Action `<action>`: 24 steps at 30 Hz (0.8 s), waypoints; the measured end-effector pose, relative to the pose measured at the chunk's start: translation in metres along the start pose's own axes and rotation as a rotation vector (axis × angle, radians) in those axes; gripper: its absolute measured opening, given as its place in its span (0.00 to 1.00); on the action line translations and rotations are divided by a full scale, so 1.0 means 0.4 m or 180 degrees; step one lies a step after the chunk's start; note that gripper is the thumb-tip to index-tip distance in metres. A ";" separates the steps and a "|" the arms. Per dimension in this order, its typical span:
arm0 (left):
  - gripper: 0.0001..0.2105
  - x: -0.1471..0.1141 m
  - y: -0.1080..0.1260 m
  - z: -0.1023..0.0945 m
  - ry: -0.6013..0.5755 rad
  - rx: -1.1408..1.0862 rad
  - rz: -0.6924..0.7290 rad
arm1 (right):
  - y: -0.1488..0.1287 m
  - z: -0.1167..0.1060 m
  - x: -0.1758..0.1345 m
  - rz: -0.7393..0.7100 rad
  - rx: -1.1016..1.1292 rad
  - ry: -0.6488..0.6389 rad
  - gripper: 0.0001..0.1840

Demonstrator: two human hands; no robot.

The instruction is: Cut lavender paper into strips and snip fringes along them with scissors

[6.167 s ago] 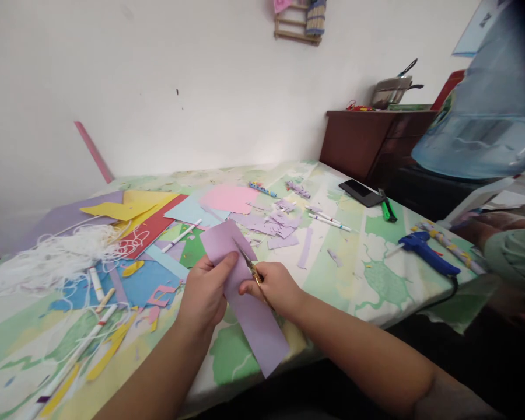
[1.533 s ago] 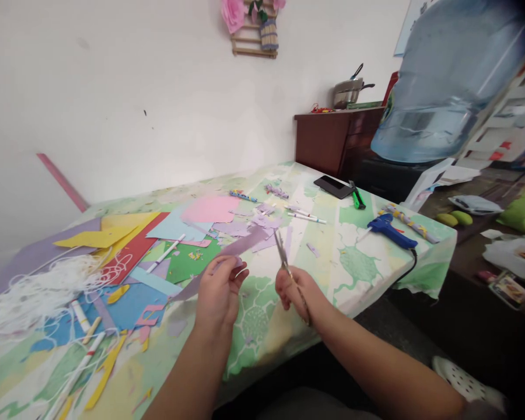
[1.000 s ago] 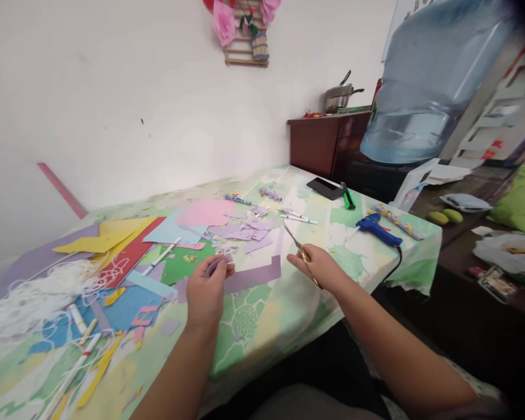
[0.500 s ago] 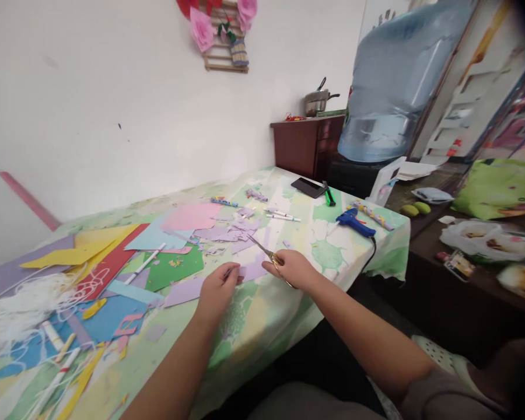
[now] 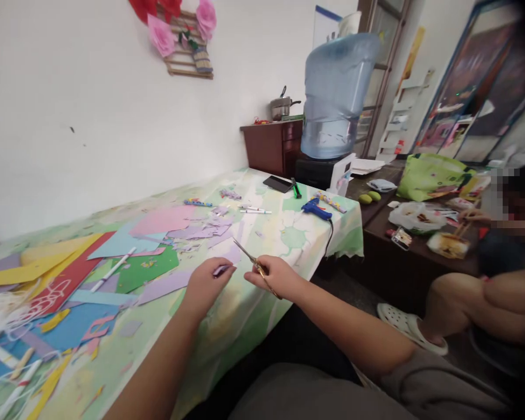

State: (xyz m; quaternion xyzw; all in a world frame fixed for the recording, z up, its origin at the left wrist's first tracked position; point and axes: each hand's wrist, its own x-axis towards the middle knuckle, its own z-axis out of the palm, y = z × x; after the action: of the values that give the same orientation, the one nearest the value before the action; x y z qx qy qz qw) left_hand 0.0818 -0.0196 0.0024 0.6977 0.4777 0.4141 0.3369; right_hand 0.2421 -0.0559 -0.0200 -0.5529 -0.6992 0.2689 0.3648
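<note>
My right hand grips gold-handled scissors, its fingers in the loops. Their narrow blades point up and left over the table, looking nearly closed. Just left of it, my left hand is closed in a pinch on a small piece of purple paper, mostly hidden by the fingers. Behind my left wrist, a purple paper strip lies on the cloth. Torn purple scraps are scattered beyond both hands, close to the scissor tips.
Coloured sheets, including green paper, and white string cover the table's left side. A blue glue gun, green cutter and phone lie toward the far right. Another person sits by a dark food table at right.
The view has swung right, bringing the seated person into sight. My hands have come closer together, and the purple paper between them shows less. Both hands keep their grip.
</note>
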 end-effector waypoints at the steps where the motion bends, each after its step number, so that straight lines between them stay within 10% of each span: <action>1: 0.04 -0.015 0.013 0.013 -0.0079 0.0065 0.0104 | -0.010 0.001 -0.008 -0.0076 0.0007 0.0022 0.16; 12: 0.10 -0.133 0.042 0.022 -0.0468 0.0459 0.0178 | -0.056 0.020 -0.039 -0.0442 -0.0134 -0.0015 0.11; 19: 0.20 -0.123 0.020 -0.016 -0.0573 0.0073 -0.0121 | -0.048 0.046 -0.022 -0.0234 0.0968 -0.0374 0.08; 24: 0.10 -0.130 0.015 -0.036 -0.0311 0.0065 -0.0194 | -0.060 0.070 -0.011 -0.0360 0.1716 -0.0239 0.09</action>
State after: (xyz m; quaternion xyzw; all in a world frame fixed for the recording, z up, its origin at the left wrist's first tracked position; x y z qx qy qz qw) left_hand 0.0608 -0.0694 0.0004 0.7056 0.4859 0.3642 0.3652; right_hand 0.2059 -0.0654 -0.0187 -0.3856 -0.6452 0.4448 0.4870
